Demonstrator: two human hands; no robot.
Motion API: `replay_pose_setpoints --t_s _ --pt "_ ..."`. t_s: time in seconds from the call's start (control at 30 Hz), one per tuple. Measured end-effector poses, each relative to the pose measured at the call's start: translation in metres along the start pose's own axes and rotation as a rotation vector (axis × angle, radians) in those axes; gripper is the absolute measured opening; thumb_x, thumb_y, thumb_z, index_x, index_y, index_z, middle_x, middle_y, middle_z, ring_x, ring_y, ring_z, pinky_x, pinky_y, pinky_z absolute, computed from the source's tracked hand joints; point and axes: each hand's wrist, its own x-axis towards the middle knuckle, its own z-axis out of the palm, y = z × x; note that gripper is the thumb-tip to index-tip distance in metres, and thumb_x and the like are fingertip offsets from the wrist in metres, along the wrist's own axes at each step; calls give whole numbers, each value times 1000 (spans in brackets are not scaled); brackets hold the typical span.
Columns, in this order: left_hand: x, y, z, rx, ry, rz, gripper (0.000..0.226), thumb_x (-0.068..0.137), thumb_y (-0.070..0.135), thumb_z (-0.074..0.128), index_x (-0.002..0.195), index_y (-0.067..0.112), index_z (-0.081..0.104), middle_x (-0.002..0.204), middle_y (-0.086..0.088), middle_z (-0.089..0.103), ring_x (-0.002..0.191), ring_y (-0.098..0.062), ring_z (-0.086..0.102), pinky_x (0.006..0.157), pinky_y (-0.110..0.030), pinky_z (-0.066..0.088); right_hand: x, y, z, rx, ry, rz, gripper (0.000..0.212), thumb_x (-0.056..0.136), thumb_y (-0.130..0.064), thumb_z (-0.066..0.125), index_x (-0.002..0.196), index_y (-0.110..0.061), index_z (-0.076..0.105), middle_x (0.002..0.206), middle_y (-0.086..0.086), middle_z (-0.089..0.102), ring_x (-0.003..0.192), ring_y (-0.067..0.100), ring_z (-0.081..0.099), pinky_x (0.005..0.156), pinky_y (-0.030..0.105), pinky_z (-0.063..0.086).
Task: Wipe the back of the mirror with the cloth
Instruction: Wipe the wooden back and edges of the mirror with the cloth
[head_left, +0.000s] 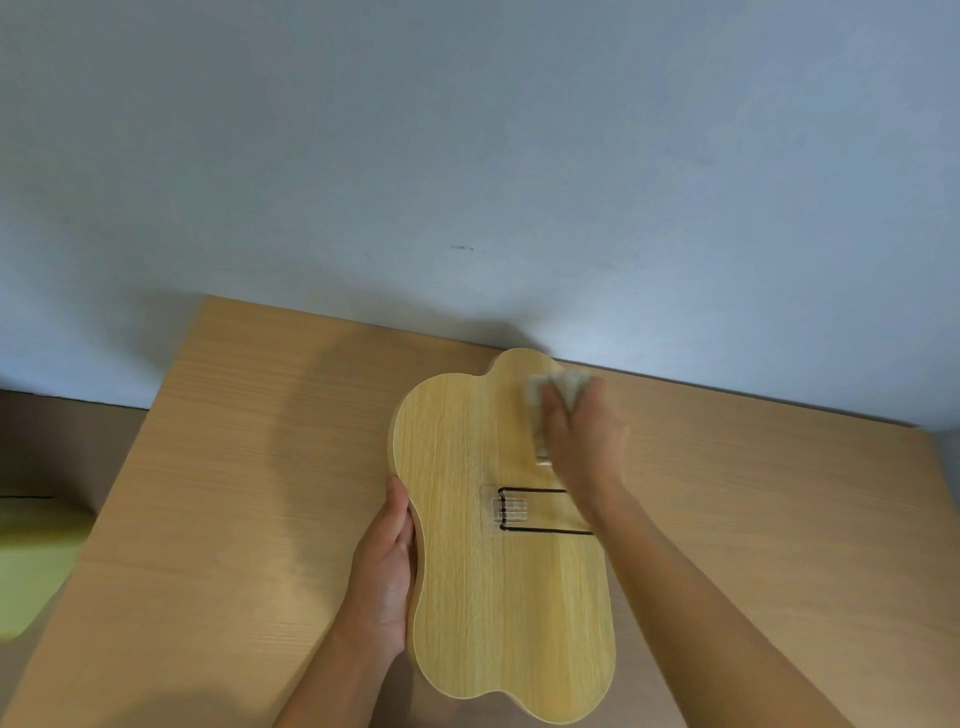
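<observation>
**Cloth at the far lobe, most of the panel lies back toward the person**

The mirror lies face down on the tabletop, lower centre of the frame, its wavy wood-grain back turned up. Its long axis runs from the bottom edge of the frame up toward the wall, so the panel stretches away from the person rather than across.

The right hand is at the top right lobe of the panel, pressed down on a pale cloth that shows bunched past the fingertips; hand and cloth are motion-blurred, which suggests a wiping stroke under way. The fingers look laid fairly flat over the cloth rather than clenched into a fist. The left hand is curled against the left edge of the mirror at its narrow waist, apparently steadying it.

A black wire stand folded flat, with a clear hinge piece, sits across the middle of the back, just below the right wrist.

Judging from this, the unwiped ground lies mostly downward in the frame. The right hand is the one to cover it, drawing the cloth back along the long axis, and the stand is the obstacle the stroke must go round.
</observation>
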Motion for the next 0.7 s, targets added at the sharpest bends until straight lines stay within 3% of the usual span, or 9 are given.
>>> replay_pose_setpoints --t_s 0.1,0.17,0.23,0.37,0.47,0.6,0.7 --pt "-1 -1 3 -13 0 -1 51 86 66 58 118 34 81 127 5 82 111 -15 79 84 -38 61 -25 -31 10 134 -111 -152 29 101 -54 47 96 -26 42 71 -17 58 67 8 61 86 53 52" --pt "-2 -1 4 -7 -4 -8 55 88 65 55 124 32 79 131 1 80 116 -20 78 89 -42 61 -31 -29 17 137 -146 -177 31 102 -54 45 96 -24 43 72 -15 60 68 11 64 87 55 52" --pt "-4 -1 5 -4 11 -18 61 86 67 56 130 29 74 135 0 78 122 -26 74 97 -48 56 -28 -14 18 126 -144 -129 31 104 -52 45 96 -22 43 72 -13 61 71 19 66 87 56 52" --pt "-5 1 5 8 -5 -28 65 83 69 57 132 30 73 133 -1 79 118 -25 77 95 -48 56 -12 30 12 23 -68 1 33 103 -56 42 94 -24 41 70 -11 59 72 23 64 81 47 52" --pt "-6 1 5 1 10 -28 69 82 69 57 136 29 71 135 -1 78 130 -28 68 106 -52 52 1 65 7 -139 -28 121 40 104 -58 34 102 -19 43 78 0 66 75 28 65 91 47 45" --pt "-8 1 7 4 -9 -24 64 81 69 58 129 30 73 129 1 81 129 -27 67 98 -47 54 12 88 -3 -326 41 256 41 105 -52 36 104 -13 45 93 11 72 71 26 59 99 50 39" --pt "-10 3 8 4 -11 -12 72 79 69 58 138 28 68 138 -1 75 134 -28 63 114 -54 48 12 68 -9 -260 95 211 37 105 -50 42 102 -13 45 87 8 71 68 25 56 95 48 40"
